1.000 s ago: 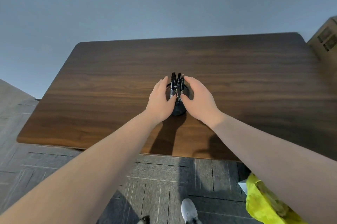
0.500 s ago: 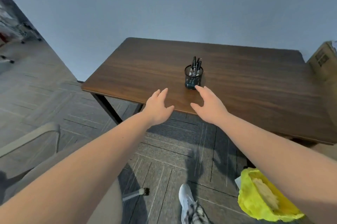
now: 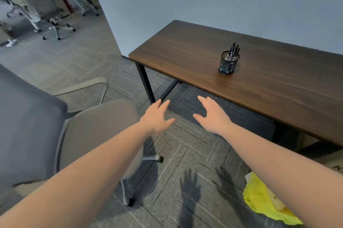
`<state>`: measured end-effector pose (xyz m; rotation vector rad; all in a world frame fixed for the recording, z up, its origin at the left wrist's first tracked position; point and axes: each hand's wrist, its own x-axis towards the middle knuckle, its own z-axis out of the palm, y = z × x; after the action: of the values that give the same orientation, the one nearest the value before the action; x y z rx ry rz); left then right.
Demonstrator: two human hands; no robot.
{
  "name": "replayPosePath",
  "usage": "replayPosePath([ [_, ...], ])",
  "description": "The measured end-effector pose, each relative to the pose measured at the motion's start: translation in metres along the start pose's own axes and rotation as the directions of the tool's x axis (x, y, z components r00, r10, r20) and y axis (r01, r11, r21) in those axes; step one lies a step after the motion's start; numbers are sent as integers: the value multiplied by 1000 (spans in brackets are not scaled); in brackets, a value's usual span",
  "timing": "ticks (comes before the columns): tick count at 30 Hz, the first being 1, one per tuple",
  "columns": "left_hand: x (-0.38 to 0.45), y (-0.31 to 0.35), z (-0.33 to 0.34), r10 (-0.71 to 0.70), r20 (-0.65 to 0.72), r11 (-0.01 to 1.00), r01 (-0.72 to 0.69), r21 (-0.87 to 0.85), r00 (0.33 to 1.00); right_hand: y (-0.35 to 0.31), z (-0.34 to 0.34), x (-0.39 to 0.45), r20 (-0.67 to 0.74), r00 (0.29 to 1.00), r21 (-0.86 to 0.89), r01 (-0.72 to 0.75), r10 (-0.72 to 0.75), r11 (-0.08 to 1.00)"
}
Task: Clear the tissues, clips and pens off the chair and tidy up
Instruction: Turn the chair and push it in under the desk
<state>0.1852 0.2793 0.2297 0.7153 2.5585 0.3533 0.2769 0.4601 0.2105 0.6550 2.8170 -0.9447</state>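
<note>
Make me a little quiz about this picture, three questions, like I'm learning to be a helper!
1. True or false: the pens stand in the black mesh cup on the wooden table.
2. What is the left hand holding? A) a pen B) nothing C) a tissue
3. Fill in: the yellow bag lies on the ____.

Key: 1 true. 2 B; the right hand is empty too. 3 floor.

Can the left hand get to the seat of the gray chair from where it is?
Probably yes. The left hand is open and empty, right by the chair seat's front edge, and nothing shows between them.
</note>
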Motion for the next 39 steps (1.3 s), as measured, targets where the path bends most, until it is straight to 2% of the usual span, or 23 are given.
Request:
replayPosePath([
  [10, -111, -84, 25, -183, -63, 979, 187, 79, 981, -68, 65, -42, 182, 964, -39, 202, -192, 979],
  [19, -210, -219, 6, -304, -176, 951, 308, -2, 936, -206, 145, -85, 231, 912, -59, 361, -339, 931],
  [23, -261, -299, -5, -312, -197, 946, 324, 28, 929, -278, 196, -108, 241, 897, -75, 397, -370, 915],
  [29, -322, -406, -21, -334, -181, 942, 336, -20, 925, -374, 264, -128, 245, 885, -93, 428, -396, 899],
  [34, -339, -478, -32, -412, -139, 911, 410, -45, 901, -424, 295, -129, 256, 887, -49, 409, -384, 911],
  [39, -335, -532, -47, -490, -123, 872, 486, -64, 863, -472, 306, -113, 176, 887, 52, 424, -427, 904],
])
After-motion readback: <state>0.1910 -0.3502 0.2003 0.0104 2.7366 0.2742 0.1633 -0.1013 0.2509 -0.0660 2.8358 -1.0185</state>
